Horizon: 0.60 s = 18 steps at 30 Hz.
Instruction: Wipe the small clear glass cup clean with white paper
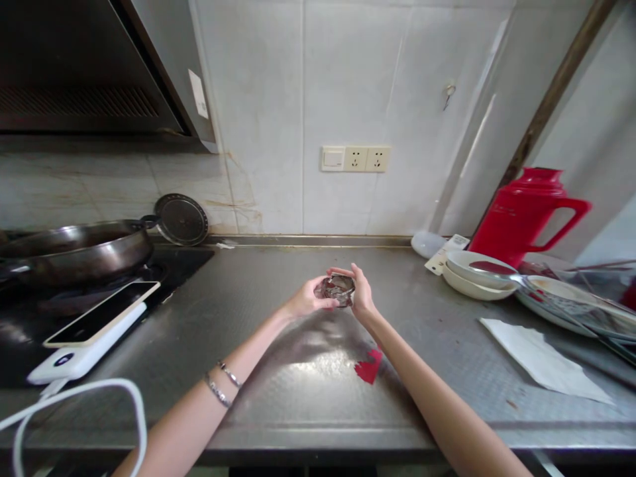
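Between my two hands, a little above the steel counter (278, 358), is a small, dark, see-through dish (339, 289) that looks like glass, perhaps an ashtray. Its exact kind is hard to make out. My left hand (311, 298) grips its left side, with the thumb along the near edge. On the right side, my right hand (362, 291) closes round it, fingers reaching behind the far rim. A torn red scrap (368, 366) lies on the counter below my right wrist.
At left, a pan (74, 252) sits on the black stove, beside a phone (104, 315) on a white power bank (84, 354) with a cable. At right stand a red thermos jug (519, 215), stacked bowls (477, 285), a plate with utensils, and a white napkin (544, 361).
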Motion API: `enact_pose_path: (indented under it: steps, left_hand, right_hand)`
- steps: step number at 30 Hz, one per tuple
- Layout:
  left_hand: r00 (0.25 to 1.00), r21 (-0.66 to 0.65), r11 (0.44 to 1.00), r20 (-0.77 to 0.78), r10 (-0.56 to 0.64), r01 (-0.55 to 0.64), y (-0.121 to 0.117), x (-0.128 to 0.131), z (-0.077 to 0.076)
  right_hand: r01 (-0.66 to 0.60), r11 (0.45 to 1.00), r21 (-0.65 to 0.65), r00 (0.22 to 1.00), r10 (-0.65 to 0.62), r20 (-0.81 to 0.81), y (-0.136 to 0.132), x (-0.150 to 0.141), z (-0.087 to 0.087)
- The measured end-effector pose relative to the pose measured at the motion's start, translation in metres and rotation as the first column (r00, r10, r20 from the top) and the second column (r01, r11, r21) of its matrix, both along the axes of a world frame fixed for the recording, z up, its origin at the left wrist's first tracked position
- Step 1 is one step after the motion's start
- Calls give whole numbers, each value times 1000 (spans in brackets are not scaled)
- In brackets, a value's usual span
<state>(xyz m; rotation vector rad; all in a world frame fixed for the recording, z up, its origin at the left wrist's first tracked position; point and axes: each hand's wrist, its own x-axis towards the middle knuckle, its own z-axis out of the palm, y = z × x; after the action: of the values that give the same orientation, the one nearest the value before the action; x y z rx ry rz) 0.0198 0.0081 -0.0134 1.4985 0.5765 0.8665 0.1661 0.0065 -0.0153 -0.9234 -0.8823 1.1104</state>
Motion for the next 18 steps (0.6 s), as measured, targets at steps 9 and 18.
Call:
enact_pose_path:
  steps: [9, 18]
  left_hand:
    - [991, 98, 992, -97, 91, -81, -8, 4, 2]
    - [968, 46, 967, 31, 249, -250, -15, 18, -8]
  right_hand:
    - [114, 993, 26, 993, -115, 39, 1, -3, -4]
    - [170, 983, 66, 983, -174, 65, -7, -11, 0]
